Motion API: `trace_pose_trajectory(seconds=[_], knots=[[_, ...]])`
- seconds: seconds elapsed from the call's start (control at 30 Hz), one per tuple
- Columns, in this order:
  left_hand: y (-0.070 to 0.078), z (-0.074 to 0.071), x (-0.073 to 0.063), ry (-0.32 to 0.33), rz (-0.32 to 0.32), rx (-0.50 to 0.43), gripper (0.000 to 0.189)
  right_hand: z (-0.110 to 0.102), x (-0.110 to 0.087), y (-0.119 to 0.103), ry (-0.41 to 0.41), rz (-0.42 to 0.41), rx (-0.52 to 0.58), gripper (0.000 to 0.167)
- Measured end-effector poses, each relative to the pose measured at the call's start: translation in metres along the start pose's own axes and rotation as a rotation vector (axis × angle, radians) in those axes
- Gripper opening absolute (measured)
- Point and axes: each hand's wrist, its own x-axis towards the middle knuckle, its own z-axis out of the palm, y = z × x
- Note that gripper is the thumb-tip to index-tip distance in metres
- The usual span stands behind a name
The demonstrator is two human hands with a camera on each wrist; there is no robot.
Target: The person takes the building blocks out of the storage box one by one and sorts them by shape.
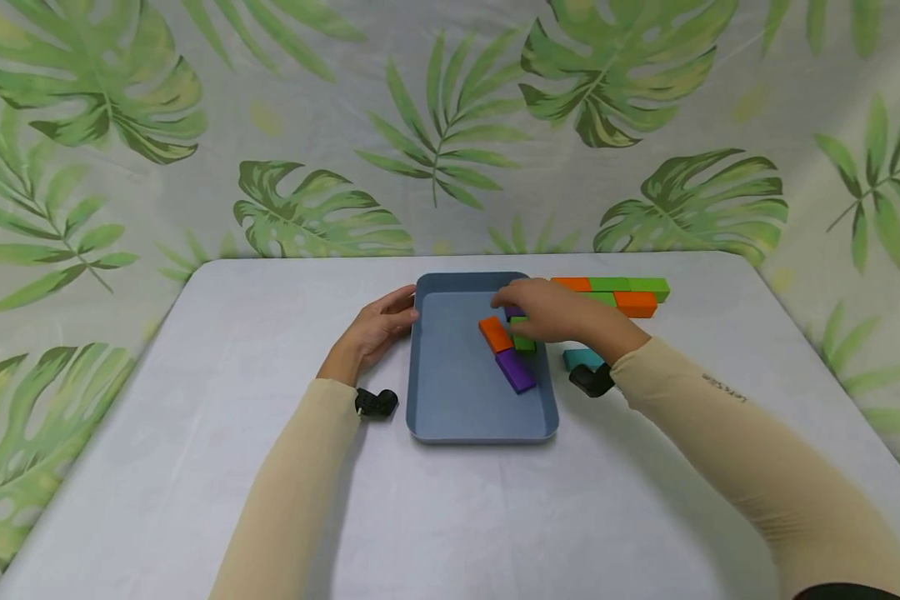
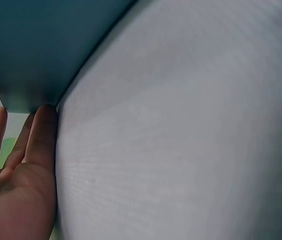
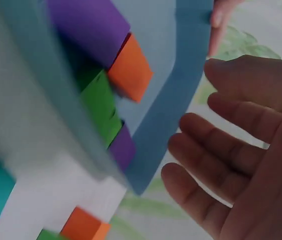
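A blue-grey tray point(image 1: 450, 400) lies on the table, and my left hand point(image 1: 378, 329) touches its left wall near the far corner. In the left wrist view, fairly straight fingers point(image 2: 43, 135) meet the tray wall point(image 2: 30, 55). Over the tray's right side hovers my right hand point(image 1: 551, 310), its fingers loosely bent and nothing held. Under and near it in the tray are an orange block point(image 1: 495, 334), a purple block point(image 1: 515, 371), a green block point(image 1: 523, 342) and another purple block point(image 3: 122, 148), mostly hidden by the hand in the head view.
Right of the tray, a teal block point(image 1: 582, 359) is partly covered by the black wrist camera point(image 1: 592, 381). Farther back stand two rows of green and orange blocks point(image 1: 636, 303), partly behind my right hand. A leaf-print cloth point(image 1: 450, 217) hangs behind the white table point(image 1: 270, 317).
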Motion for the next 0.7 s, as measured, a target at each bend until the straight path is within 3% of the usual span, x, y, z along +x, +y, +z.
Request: trace_pose_trajectory(seconds=[0.23,0.4,0.53,0.7], knots=[[-0.001,0.000,0.001,0.001,-0.003,0.000,0.063,0.007,0.028,-0.008,-0.112,0.101,-0.027,0.048],[-0.002,0.000,0.002,-0.012,0.002,-0.006,0.064,0.015,0.037,-0.012,-0.157,0.152,-0.122,0.048],[-0.002,0.000,0.002,-0.010,0.009,-0.007,0.064,0.021,0.039,-0.014,-0.151,0.145,-0.197,0.035],[-0.003,-0.002,0.004,-0.015,0.014,-0.010,0.064,0.029,0.042,-0.015,-0.099,0.092,-0.150,0.033]])
